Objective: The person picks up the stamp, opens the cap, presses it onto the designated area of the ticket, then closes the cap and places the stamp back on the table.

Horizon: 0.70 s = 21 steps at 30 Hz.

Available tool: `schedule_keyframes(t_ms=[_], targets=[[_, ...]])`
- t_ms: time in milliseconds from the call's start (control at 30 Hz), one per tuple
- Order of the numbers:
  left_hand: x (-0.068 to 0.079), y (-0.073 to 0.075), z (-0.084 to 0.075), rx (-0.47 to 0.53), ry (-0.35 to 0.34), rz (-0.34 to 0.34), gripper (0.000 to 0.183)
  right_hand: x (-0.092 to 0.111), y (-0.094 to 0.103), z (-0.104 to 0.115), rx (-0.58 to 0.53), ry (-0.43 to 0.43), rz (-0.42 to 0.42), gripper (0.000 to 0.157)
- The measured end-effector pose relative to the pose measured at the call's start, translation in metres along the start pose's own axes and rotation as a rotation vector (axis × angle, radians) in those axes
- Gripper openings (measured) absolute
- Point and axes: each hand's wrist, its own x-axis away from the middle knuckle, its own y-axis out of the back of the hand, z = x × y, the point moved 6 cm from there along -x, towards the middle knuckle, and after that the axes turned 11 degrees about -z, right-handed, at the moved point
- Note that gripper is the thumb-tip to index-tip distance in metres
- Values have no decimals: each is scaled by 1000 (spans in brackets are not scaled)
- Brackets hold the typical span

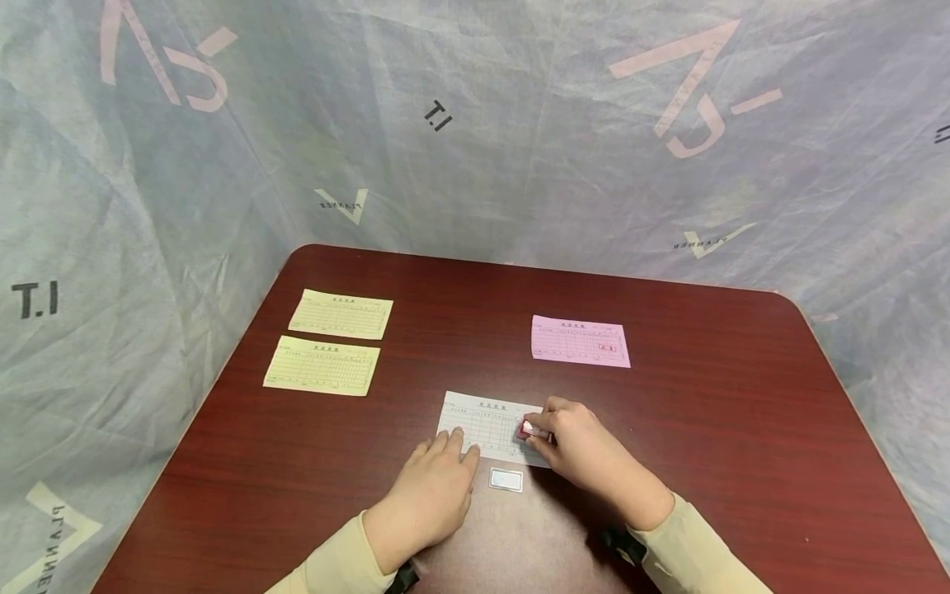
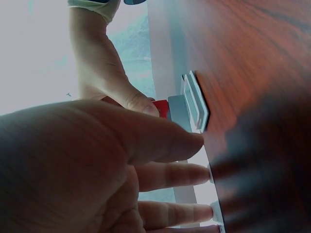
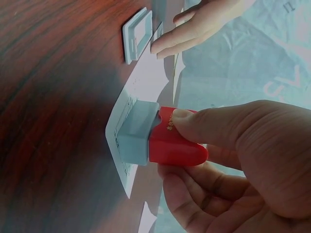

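A white printed form (image 1: 486,421) lies near the middle of the table. My left hand (image 1: 438,487) rests its straight fingertips on the form's left part. At the form's right side, my right hand (image 1: 586,445) pinches a stamp (image 3: 177,138) with a red handle and a grey base between thumb and fingers. The stamp's grey base (image 3: 138,133) stands against the paper, its underside hidden. Just below the form lies a small grey-rimmed stamp cap (image 1: 506,480), seen also as an open rectangular lid (image 3: 137,36) in the right wrist view.
Two yellow forms (image 1: 340,314) lie one above the other at the table's left. A pink form (image 1: 580,341) with a red stamp mark lies at the back right. A grey printed cloth (image 1: 519,165) hangs behind the dark red table (image 1: 712,371).
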Motion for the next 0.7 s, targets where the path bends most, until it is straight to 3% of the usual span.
schedule_keyframes(t_ms=[700], targets=[[0, 0, 0, -6, -2, -6, 46, -1, 0, 0, 7, 4, -9, 18]])
